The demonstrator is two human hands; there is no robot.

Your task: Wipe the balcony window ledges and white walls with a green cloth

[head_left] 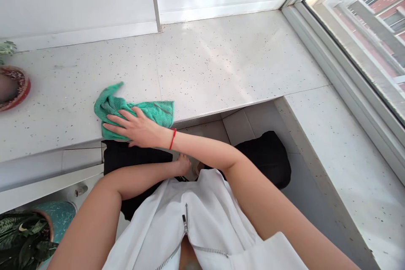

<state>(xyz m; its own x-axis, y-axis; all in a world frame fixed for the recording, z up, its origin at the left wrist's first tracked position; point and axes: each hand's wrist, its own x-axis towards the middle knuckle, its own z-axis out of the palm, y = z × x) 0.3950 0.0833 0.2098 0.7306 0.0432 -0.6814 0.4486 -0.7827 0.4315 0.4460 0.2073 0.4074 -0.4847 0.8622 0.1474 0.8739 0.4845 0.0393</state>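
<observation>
My right hand (136, 128), with a red string bracelet (173, 139) at its wrist, lies flat on a crumpled green cloth (158, 112). Its fingers are spread and press on the cloth, which rests at the front edge of the speckled white ledge (202, 67). One corner of the cloth sticks up at the far left. Low over my lap, my left hand (183, 164) is curled closed near my black-clothed knee; its inner side is hidden, so whatever it may hold does not show.
A red-rimmed pot (23, 88) with a plant stands on the ledge at the left. Below left is a blue-green pot (61, 217) with dark leaves. A window (357, 21) borders the right side. White panels (76, 4) rise behind the ledge, and a recess (218, 130) opens below its front edge.
</observation>
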